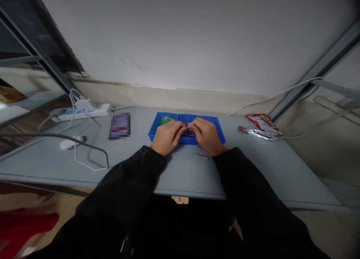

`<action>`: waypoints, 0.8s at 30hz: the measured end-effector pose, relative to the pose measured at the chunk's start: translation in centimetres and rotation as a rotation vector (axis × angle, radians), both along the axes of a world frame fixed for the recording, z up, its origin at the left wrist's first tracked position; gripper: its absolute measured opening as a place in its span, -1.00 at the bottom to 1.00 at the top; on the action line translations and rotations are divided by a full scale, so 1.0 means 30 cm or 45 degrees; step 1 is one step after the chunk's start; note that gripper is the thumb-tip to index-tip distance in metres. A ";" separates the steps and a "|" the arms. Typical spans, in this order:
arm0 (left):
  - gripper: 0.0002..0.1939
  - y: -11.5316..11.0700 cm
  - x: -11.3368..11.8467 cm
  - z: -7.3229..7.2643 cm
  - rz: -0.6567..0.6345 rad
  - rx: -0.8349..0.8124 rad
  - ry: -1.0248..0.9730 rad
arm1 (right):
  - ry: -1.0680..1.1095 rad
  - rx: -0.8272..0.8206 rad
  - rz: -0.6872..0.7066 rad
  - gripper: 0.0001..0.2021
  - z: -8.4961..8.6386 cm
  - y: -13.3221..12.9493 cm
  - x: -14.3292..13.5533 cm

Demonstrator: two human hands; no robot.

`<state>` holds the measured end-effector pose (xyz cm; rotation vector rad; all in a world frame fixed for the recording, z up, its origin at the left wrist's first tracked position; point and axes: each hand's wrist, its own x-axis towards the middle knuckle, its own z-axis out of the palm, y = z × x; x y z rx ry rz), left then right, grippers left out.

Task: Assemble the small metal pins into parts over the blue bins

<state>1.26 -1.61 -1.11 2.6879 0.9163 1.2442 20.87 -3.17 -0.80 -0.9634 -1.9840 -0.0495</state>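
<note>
A blue tray with compartments stands on the grey table, near the wall. Its left compartment has something green in it, and small dark metal pieces lie in the middle one. Over the tray's left part is my left hand, its fingers pinched together. My right hand is over the right part, also pinched, its fingertips close to those of my left hand. What the fingertips hold is too small to make out. A thin metal piece lies on the table in front of the tray.
At the left are a white power strip with cables, a white plug-like item and a blurred-out purple object. Red and silver packets lie at the right. A grey cable curves over the table's left side.
</note>
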 end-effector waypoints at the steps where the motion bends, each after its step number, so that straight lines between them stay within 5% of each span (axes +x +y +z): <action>1: -0.74 -0.001 0.000 0.003 0.016 0.003 0.002 | 0.017 0.003 0.019 -0.69 0.001 0.001 0.001; 12: -0.73 0.004 -0.007 0.018 0.131 0.026 0.004 | 0.126 0.007 0.054 -0.86 0.025 0.006 0.021; 24: -0.76 0.009 -0.017 0.018 0.127 0.033 -0.147 | 0.103 0.058 -0.040 -0.79 0.025 0.007 0.032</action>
